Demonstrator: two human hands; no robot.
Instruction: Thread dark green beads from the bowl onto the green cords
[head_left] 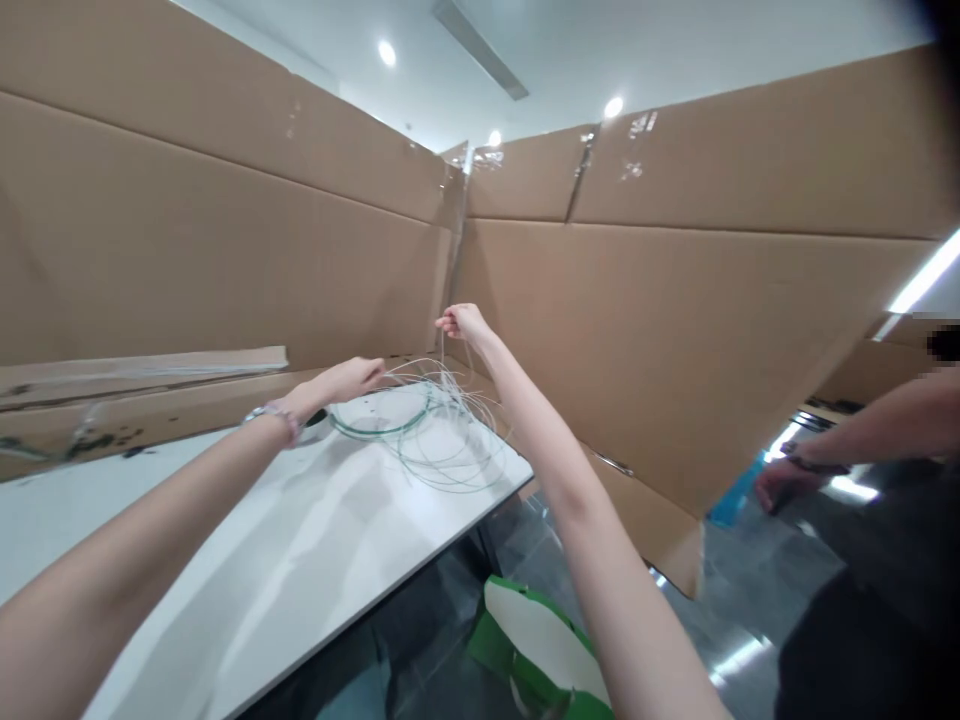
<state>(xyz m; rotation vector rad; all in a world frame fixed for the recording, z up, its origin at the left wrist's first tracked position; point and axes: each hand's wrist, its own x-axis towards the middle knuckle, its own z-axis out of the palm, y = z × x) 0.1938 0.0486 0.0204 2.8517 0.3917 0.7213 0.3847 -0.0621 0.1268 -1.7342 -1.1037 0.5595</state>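
Note:
A loose coil of thin pale green wire (420,430) lies at the far corner of a white table (247,570). My right hand (463,322) is raised above the coil, fingers pinched on one or two strands that rise from it. My left hand (351,379) reaches to the coil's near left rim and holds strands down at the table; a watch sits on that wrist. The wire loops spread out past the table's right edge.
Tall cardboard walls (675,330) enclose the table on the left, back and right. Flat cardboard sheets (142,370) lie along the left. A green and white object (540,640) sits on the floor below. Another person's arm (847,450) reaches in at right.

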